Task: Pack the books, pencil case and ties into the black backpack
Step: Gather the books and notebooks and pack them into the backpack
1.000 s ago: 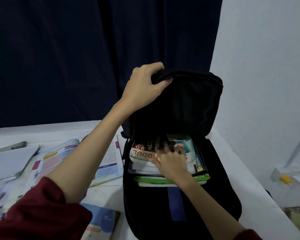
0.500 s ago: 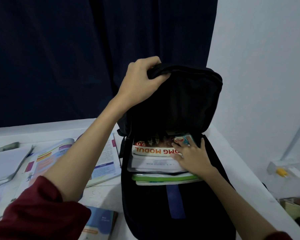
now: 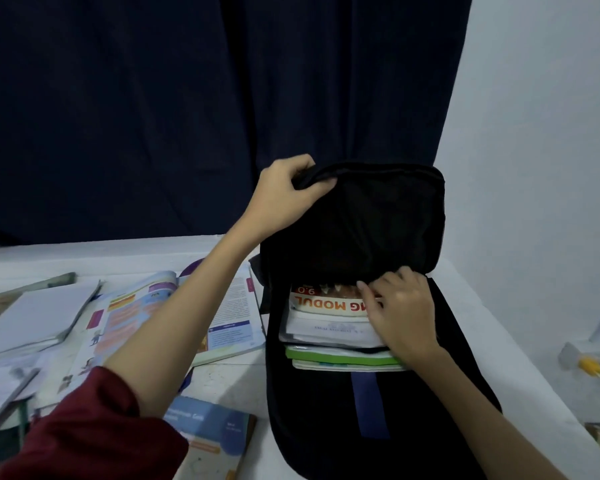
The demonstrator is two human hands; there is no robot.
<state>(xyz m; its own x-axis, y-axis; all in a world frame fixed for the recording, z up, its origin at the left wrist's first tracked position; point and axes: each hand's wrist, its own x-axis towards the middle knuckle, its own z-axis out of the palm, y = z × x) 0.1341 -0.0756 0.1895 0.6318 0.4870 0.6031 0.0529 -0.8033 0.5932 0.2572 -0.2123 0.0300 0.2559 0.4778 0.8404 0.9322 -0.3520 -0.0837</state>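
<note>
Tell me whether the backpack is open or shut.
Open: the left hand holds the backpack flap up, and books show inside.

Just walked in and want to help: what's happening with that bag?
A person is packing a black backpack on the table. The left hand grips the flap and holds it up; the right hand rests on the stack of books inside. More books lie beside it.
</note>
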